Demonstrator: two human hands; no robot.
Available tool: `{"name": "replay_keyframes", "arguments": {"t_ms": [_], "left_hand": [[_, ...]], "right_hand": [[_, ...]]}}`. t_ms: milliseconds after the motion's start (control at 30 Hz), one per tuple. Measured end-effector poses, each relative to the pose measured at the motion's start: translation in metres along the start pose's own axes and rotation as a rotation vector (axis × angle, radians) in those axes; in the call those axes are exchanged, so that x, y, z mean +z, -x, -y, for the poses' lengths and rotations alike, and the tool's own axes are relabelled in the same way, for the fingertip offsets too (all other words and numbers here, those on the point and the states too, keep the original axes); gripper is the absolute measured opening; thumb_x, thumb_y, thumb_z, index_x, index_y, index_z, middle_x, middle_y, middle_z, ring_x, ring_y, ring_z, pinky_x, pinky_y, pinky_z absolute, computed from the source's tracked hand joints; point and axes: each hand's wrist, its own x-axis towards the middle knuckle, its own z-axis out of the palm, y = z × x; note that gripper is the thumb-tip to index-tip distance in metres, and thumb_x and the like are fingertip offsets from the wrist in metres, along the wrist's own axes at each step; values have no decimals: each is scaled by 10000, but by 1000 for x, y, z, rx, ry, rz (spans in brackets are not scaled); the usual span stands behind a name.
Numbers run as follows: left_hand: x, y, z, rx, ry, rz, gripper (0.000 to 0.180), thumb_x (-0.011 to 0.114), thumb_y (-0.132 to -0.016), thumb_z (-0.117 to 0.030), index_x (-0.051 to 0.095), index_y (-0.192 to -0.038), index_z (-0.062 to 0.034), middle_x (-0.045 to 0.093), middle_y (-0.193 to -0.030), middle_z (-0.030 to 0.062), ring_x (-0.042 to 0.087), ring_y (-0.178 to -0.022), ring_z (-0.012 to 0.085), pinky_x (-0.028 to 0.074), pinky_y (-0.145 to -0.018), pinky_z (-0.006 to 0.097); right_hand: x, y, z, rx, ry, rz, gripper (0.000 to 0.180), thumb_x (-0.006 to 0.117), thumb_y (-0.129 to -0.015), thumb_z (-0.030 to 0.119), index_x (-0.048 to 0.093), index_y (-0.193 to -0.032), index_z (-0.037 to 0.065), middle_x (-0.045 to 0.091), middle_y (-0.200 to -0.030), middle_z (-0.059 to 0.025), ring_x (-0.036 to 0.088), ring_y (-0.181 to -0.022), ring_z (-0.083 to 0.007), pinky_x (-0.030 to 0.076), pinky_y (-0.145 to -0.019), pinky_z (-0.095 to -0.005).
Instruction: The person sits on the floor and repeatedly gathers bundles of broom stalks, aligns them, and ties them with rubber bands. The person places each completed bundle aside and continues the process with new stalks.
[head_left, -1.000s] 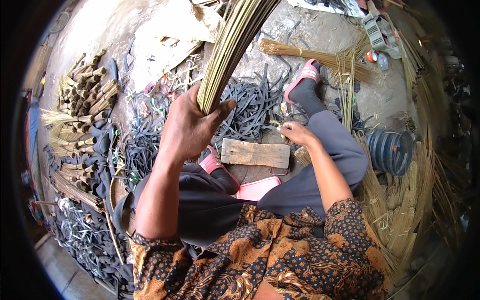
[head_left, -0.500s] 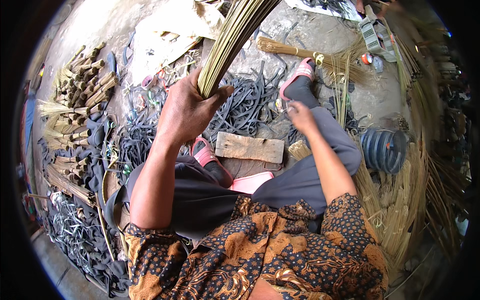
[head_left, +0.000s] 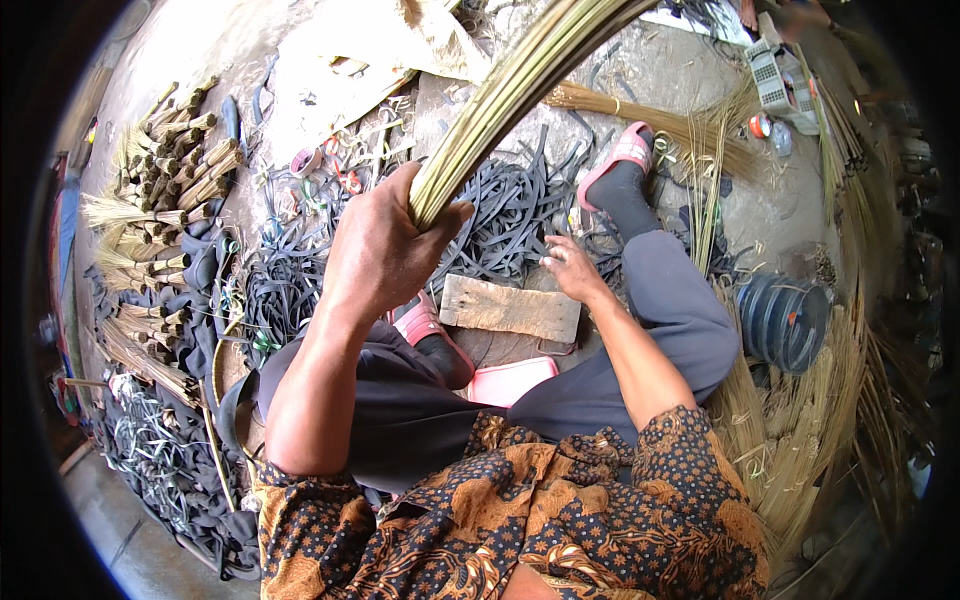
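Note:
My left hand point(head_left: 385, 250) is closed around the lower end of a thick bundle of long yellow-green sticks point(head_left: 510, 90), which rises up and to the right out of view. My right hand point(head_left: 572, 268) hovers with loose fingers over the pile of black rubber strips point(head_left: 510, 215), just above a flat wooden block point(head_left: 510, 308) lying between my knees. I cannot tell if the fingers pinch a strip. I sit on the ground in dark trousers, with a pink sandal point(head_left: 618, 158) on my outstretched foot.
Tied short stick bundles point(head_left: 165, 180) lie stacked at the left. A finished broom head point(head_left: 640, 115) lies beyond my foot. A dark ribbed coil point(head_left: 785, 320) sits at the right among loose straw point(head_left: 790, 450). More black strips point(head_left: 160, 460) lie at lower left.
My right hand has drawn back from near my foot toward the wooden block. The left hand keeps hold of the stick bundle, nearly still.

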Motion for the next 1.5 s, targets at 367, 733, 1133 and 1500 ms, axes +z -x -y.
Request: {"name": "replay_keyframes", "arguments": {"t_ms": [367, 733, 1133, 1500], "left_hand": [[16, 7, 16, 158, -237, -76, 339, 717, -943, -382, 617, -1033, -70, 711, -809, 231, 710, -805, 451, 548, -720, 553], [36, 22, 14, 262, -289, -232, 815, 717, -897, -266, 285, -1544, -20, 713, -793, 235, 721, -719, 419, 550, -603, 524], [31, 22, 25, 278, -229, -164, 276, 684, -935, -306, 604, -1035, -62, 718, -811, 218, 721, -753, 430, 560, -638, 534], [7, 28, 6, 264, 128, 132, 286, 775, -862, -281, 700, -1032, -63, 721, -859, 221, 710, -865, 418, 541, -763, 484]], "right_hand": [[-114, 27, 201, -280, -95, -341, 249, 526, -1090, 219, 620, -1204, 18, 685, -968, -196, 695, -861, -330, 531, -758, -423], [-113, 16, 290, 5, -706, -137, 370, 505, -1121, 310, 660, -948, 22, 383, -618, 118, 306, -501, 14, 218, -445, -198], [-115, 24, 297, 78, -638, -66, 295, 498, -1114, 260, 645, -1059, 9, 506, -673, 67, 371, -535, -5, 292, -490, -190], [-139, 96, 235, -96, -157, -77, 372, 484, -1122, 347, 605, -969, 30, 647, -774, -104, 629, -669, -213, 485, -639, -363]]}}
